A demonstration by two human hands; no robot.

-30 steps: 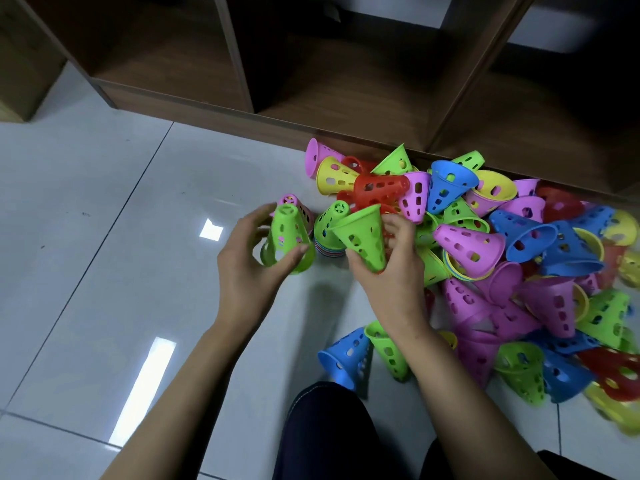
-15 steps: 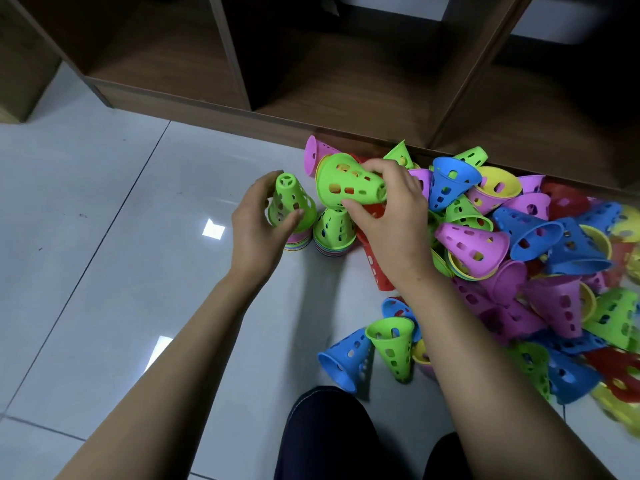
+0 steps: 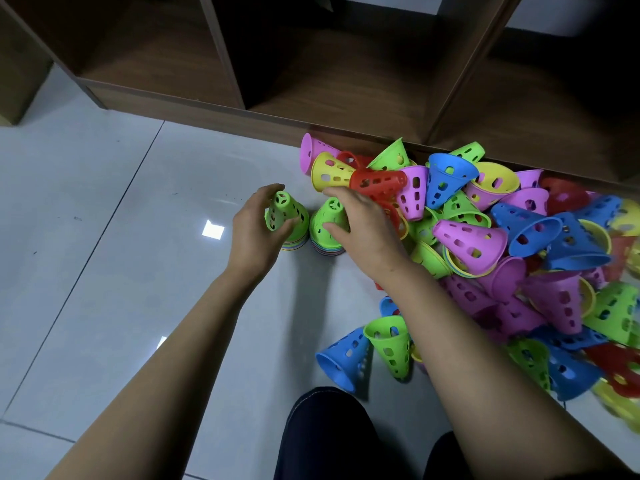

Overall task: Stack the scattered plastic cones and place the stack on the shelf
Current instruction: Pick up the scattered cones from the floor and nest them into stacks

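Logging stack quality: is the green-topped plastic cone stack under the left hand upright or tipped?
Upright: the green-topped plastic cone stack stands wide end down on the white tiled floor, tip up, left hand gripping it.

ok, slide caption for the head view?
Left hand grips the left stack, right hand grips the right stack, both green-topped, on the floor beside the loose cones before the shelf.

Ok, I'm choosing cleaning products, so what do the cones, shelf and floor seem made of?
Cones: likely moulded plastic, smooth with slight sheen; thin, perforated, bright uniform colours. Shelf: wood or wood-look laminate, matte; brown grain shows. Floor: probably glazed tile, glossy; it mirrors lights and has grout lines.
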